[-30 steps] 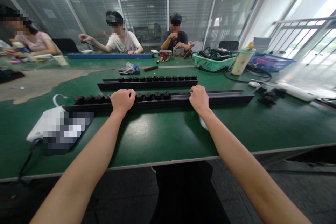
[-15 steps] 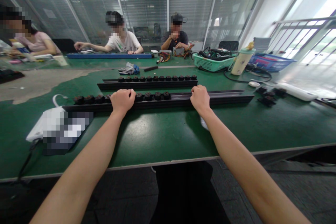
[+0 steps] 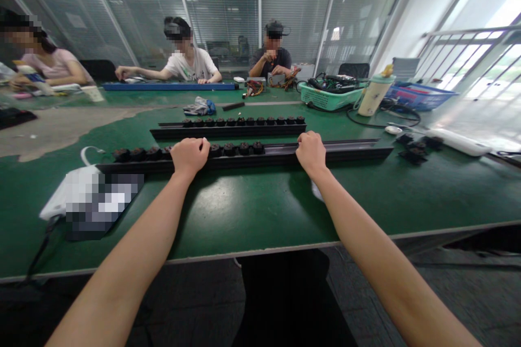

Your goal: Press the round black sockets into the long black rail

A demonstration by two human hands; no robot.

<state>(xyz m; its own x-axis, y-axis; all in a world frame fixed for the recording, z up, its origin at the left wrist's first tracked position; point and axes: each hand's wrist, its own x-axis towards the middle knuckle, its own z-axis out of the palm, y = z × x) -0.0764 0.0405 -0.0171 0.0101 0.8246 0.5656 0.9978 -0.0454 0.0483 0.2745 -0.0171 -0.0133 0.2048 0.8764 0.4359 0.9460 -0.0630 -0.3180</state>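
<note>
A long black rail (image 3: 345, 153) lies across the green table (image 3: 244, 217), with several round black parts (image 3: 244, 148) seated in its left and middle stretch. My left hand (image 3: 190, 157) is closed on the rail left of its middle, over the row of parts. Farther right, my right hand (image 3: 311, 152) is closed on the rail too, beside its bare channel. Both hands have curled fingers, with the fingertips hidden behind the rail. Just behind lies a shorter black rail (image 3: 228, 131) carrying a row of similar black parts.
Loose black parts (image 3: 415, 149) lie at the right, near a green basket (image 3: 331, 98), a cream bottle (image 3: 374, 96) and a blue basket (image 3: 427, 98). A white device (image 3: 73, 190) sits at the left. Grey gloves (image 3: 199, 106) lie behind the rails. Three people sit across the table.
</note>
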